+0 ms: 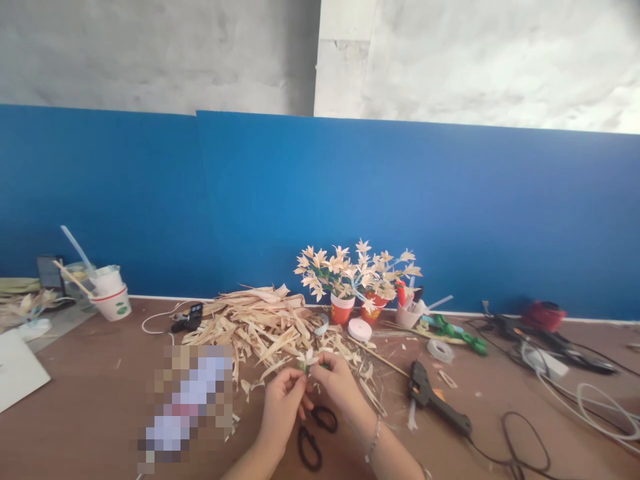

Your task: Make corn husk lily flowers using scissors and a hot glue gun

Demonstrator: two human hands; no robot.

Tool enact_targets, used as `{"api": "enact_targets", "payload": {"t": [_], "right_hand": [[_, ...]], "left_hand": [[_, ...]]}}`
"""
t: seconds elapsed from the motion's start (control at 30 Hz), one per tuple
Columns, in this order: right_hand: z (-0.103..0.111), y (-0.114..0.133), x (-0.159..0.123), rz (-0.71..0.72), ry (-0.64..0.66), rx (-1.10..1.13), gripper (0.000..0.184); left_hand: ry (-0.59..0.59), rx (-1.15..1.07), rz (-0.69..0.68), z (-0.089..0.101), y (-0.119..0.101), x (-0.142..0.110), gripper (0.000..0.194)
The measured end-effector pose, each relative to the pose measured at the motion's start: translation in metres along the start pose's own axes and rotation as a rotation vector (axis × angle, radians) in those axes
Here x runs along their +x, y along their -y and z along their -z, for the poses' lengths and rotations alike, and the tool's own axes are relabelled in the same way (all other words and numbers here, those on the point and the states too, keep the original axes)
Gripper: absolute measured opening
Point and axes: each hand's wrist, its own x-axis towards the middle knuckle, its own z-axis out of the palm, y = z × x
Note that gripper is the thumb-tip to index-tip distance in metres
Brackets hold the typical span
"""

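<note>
In front of me, both hands meet over the table at a small artificial flower [309, 358] with pale petals and a bit of green below them. My left hand [283, 403] pinches at its lower end between thumb and fingers. Close above, my right hand [336, 379], with a bracelet at the wrist, has its fingertips closed on the flower's side. The fingers hide most of the stem. Black-handled scissors [310, 450] lie under the hands, their blades out of sight. Just beyond spreads a heap of dry, straw-coloured husk strips [260, 320].
Behind the heap, finished pale flowers [340, 267] stand in red cups [342, 310] beside a roll of pink tape [359, 329]. A black glue gun [435, 397] lies at right, with cables [585, 400] beyond. Farther left are a white cup [113, 305] and a blurred-out object [185, 403]. A blue partition [320, 187] closes the back.
</note>
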Motion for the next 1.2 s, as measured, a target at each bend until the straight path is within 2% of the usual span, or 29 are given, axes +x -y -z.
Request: {"api": "enact_targets", "payload": {"t": [0.1, 0.23, 0.3, 0.4, 0.5, 0.63, 0.8, 1.2], "right_hand": [[-0.001, 0.001, 0.000, 0.045, -0.015, -0.017, 0.008], [-0.001, 0.002, -0.003, 0.119, -0.128, -0.043, 0.022], [0.001, 0.003, -0.003, 0.175, -0.183, -0.105, 0.017], [0.003, 0.003, -0.002, 0.237, -0.190, -0.206, 0.006], [0.004, 0.003, -0.001, 0.207, -0.158, -0.222, 0.010], [0.003, 0.001, -0.001, 0.120, -0.099, -0.136, 0.017], [0.002, -0.002, -0.001, 0.060, -0.086, -0.052, 0.022], [0.001, -0.009, 0.002, 0.082, -0.076, 0.004, 0.026]], "left_hand": [[0.008, -0.012, 0.006, 0.001, 0.001, 0.001, 0.025], [0.005, -0.015, -0.010, 0.003, 0.001, 0.002, 0.026], [-0.011, -0.014, -0.013, 0.003, 0.001, 0.002, 0.026], [-0.026, -0.015, -0.010, 0.003, 0.000, 0.002, 0.026], [-0.021, -0.017, -0.012, 0.003, 0.000, 0.002, 0.025], [-0.012, -0.012, -0.015, 0.003, 0.001, 0.002, 0.025], [-0.004, -0.009, -0.004, 0.003, 0.001, 0.002, 0.026], [0.021, -0.017, -0.007, 0.002, 0.002, 0.002, 0.026]]}}
